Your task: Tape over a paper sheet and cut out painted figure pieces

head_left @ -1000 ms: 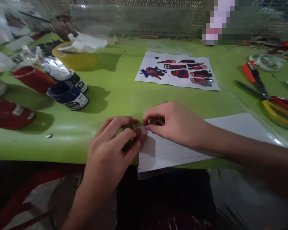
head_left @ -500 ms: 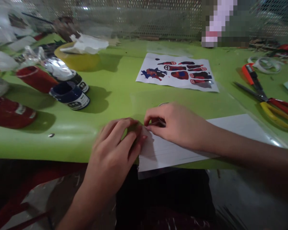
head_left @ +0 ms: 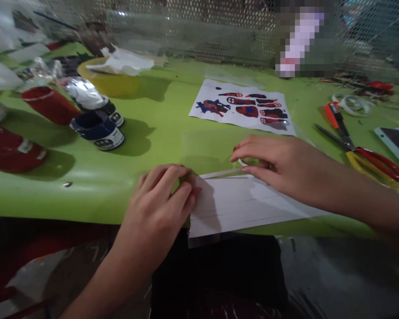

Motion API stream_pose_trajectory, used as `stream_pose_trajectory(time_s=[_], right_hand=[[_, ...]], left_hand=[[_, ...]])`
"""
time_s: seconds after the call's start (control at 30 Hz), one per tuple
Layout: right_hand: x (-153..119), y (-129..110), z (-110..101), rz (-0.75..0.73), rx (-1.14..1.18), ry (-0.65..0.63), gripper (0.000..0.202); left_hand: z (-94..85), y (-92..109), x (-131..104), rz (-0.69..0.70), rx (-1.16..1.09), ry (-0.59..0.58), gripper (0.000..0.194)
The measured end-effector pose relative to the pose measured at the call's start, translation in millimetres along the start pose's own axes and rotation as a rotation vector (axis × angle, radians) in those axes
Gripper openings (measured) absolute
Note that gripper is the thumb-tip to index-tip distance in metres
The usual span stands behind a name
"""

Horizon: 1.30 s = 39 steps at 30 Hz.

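Note:
A white sheet of paper [head_left: 232,201] with faint lines across it lies at the table's front edge, one corner hanging slightly over. My left hand [head_left: 164,199] is closed at its left end, thumb and fingertips pinching the upper corner. From that corner a narrow tape strip [head_left: 219,174] runs along the paper's far edge to my right hand [head_left: 269,159]. There the fingers are curled round a small white roll of tape [head_left: 242,163], mostly hidden by the hand.
A sheet with painted red and black pieces [head_left: 242,106] lies behind my hands. On the right are scissors [head_left: 362,155], an orange cutter [head_left: 335,117], white tape rolls [head_left: 352,105] and a phone [head_left: 397,144]. Paint jars [head_left: 98,130] and a yellow bowl [head_left: 113,84] stand left.
My right hand has moved right, away from my left hand, drawing out a strip of tape along the paper's far edge. My left hand stays at the corner.

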State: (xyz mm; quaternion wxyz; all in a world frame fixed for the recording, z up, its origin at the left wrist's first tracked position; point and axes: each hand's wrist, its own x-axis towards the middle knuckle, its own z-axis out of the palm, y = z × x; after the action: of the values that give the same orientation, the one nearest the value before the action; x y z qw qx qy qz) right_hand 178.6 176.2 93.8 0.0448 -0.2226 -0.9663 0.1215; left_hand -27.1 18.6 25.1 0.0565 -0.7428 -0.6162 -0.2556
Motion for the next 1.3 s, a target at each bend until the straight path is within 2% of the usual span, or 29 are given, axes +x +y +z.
stream_pose_trajectory(time_s=[0.2, 0.4, 0.6, 0.8, 1.3], right_hand=[[-0.1, -2.4, 2.4, 0.037, 0.054, -0.009, 0.017], [6.1, -2.6, 14.8, 0.113, -0.028, -0.03, 0.017], [4.7, -0.7, 21.4, 0.111, -0.029, -0.05, 0.014], [4.2, 0.0, 21.9, 0.093, -0.024, -0.047, 0.013], [6.2, 3.1, 23.9, 0.096, -0.019, -0.054, 0.012]], left_hand=[[-1.1, 0.1, 3.6, 0.071, 0.044, -0.013, 0.018], [2.7, 1.8, 2.6, -0.008, -0.017, -0.009, 0.011], [3.6, -0.5, 0.1, -0.037, -0.037, -0.009, 0.006], [5.0, -6.8, -1.7, 0.022, -0.062, -0.036, 0.029], [8.4, -6.9, -2.2, 0.022, -0.068, 0.011, 0.028]])
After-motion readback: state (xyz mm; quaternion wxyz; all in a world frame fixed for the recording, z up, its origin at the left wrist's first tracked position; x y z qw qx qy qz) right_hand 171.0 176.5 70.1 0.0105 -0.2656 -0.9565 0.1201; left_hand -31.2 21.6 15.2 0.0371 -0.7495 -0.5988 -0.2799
